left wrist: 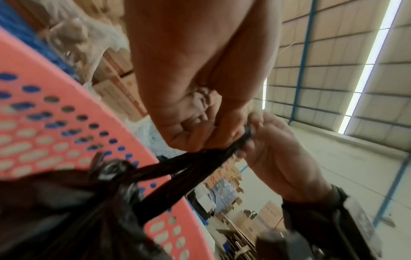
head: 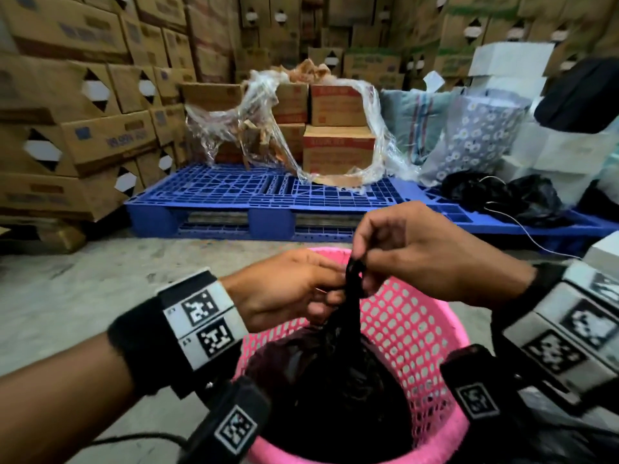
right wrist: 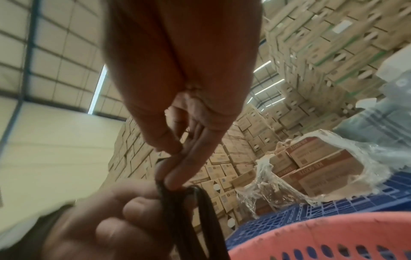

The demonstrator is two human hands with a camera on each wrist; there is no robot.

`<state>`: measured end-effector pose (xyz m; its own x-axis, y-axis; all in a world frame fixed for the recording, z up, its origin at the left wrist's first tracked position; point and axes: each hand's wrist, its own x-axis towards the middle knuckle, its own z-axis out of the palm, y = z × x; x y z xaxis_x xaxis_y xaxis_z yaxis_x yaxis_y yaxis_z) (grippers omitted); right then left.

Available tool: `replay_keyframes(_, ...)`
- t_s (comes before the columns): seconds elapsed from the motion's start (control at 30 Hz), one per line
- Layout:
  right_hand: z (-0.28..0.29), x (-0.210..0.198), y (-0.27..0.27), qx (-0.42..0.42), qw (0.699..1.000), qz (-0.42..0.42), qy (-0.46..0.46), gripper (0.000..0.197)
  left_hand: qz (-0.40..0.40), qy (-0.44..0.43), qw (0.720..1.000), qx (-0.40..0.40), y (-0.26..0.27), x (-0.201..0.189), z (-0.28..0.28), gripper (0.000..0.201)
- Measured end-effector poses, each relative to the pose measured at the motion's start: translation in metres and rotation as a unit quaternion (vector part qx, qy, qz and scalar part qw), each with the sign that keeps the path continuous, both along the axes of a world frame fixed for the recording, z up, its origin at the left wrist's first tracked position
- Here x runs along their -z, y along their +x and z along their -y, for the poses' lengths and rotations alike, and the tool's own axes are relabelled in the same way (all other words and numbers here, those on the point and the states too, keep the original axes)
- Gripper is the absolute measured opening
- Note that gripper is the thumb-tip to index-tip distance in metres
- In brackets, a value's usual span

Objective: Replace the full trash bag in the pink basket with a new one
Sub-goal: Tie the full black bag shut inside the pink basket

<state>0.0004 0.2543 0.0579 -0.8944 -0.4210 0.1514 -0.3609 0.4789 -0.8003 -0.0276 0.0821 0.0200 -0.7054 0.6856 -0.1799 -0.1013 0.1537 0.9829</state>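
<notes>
- Now the black bag [head: 338, 373] is seen sitting inside the pink basket [head: 418, 329], which is set on the floor [head: 83, 296].
- The top of the bag is pulled up into thin black handles [left wrist: 193, 163] above the basket's rim.
- The handles are pinched by the right hand [head: 422, 252], with its fingers [right wrist: 177, 176] bent down and pressed together on the very top of them.
- The handles are also held by the left hand [head: 288, 286], just below and beside the right hand, with its fingers curled round them.
- Both hands are kept close together, touching, right over the middle of the basket.
- The full part of the bag is hung below the hands and is still down in the basket.
- A blue pallet [head: 234, 192] is laid behind the basket, with boxes [head: 338, 128] in loose clear wrap [head: 254, 105] stacked on it.
- More boxes are piled high along the left and back.
</notes>
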Motion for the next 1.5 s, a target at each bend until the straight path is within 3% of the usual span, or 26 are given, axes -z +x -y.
replay_keyframes(0.1,0.002,0.0,-0.011,0.056,0.996,0.035,-0.067,0.032,0.023,0.03,0.999,-0.011,0.002,0.0,0.0,0.021)
replay_keyframes(0.23,0.005,0.007,-0.017,0.069,0.99,0.065,-0.108,0.022,-0.116,-0.07,0.991,-0.021,0.0,0.0,0.007,0.031)
replay_keyframes(0.3,0.004,0.012,-0.02,0.063,0.995,0.033,-0.07,0.012,-0.152,-0.106,0.983,-0.014,-0.001,0.0,0.01,0.027)
replay_keyframes(0.37,0.001,0.019,-0.023,0.044,0.999,0.013,0.016,0.023,-0.151,-0.109,0.982,-0.01,-0.003,-0.002,0.014,0.022)
replay_keyframes(0.43,-0.003,0.025,-0.024,0.001,0.996,0.035,0.081,0.028,-0.142,-0.103,0.984,-0.01,-0.004,-0.002,0.02,0.021)
replay_keyframes(0.53,0.0,0.033,-0.018,-0.097,0.977,0.049,0.184,0.015,-0.137,-0.103,0.985,0.0,-0.003,0.002,0.025,0.024)
replay_keyframes(0.63,0.005,0.038,-0.017,-0.095,0.965,-0.041,0.242,0.007,-0.126,-0.138,0.982,-0.004,-0.003,0.007,0.028,0.034)
replay_keyframes(0.8,0.005,0.043,-0.024,-0.054,0.949,-0.184,0.252,0.004,-0.103,-0.189,0.976,-0.041,-0.009,0.01,0.028,0.039)
replay_keyframes(0.93,0.005,0.044,-0.024,-0.097,0.958,-0.171,0.211,0.006,-0.177,-0.199,0.963,-0.047,-0.006,0.005,0.027,0.02)
replay_keyframes(1.03,0.003,0.045,-0.028,-0.096,0.967,-0.141,0.191,0.012,-0.245,-0.196,0.947,-0.069,-0.003,0.008,0.024,0.012)
replay_keyframes(1.13,0.002,0.046,-0.028,-0.097,0.97,-0.121,0.189,0.01,-0.316,-0.225,0.921,-0.038,0.0,0.01,0.024,0.012)
replay_keyframes(1.23,0.003,0.045,-0.025,-0.09,0.953,-0.161,0.241,0.013,-0.245,-0.202,0.948,0.033,0.0,0.008,0.026,0.025)
replay_keyframes(1.33,0.007,0.045,-0.024,-0.066,0.953,-0.167,0.243,0.011,-0.156,-0.138,0.978,0.034,-0.001,0.007,0.029,0.019)
replay_keyframes(1.4,0.007,0.044,-0.023,-0.035,0.969,-0.127,0.208,0.009,-0.127,-0.113,0.985,0.017,-0.002,0.008,0.03,0.018)
replay_keyframes(1.5,0.004,0.039,-0.016,-0.034,0.988,-0.023,0.15,0.027,-0.115,-0.101,0.988,-0.004,-0.004,0.011,0.03,0.024)
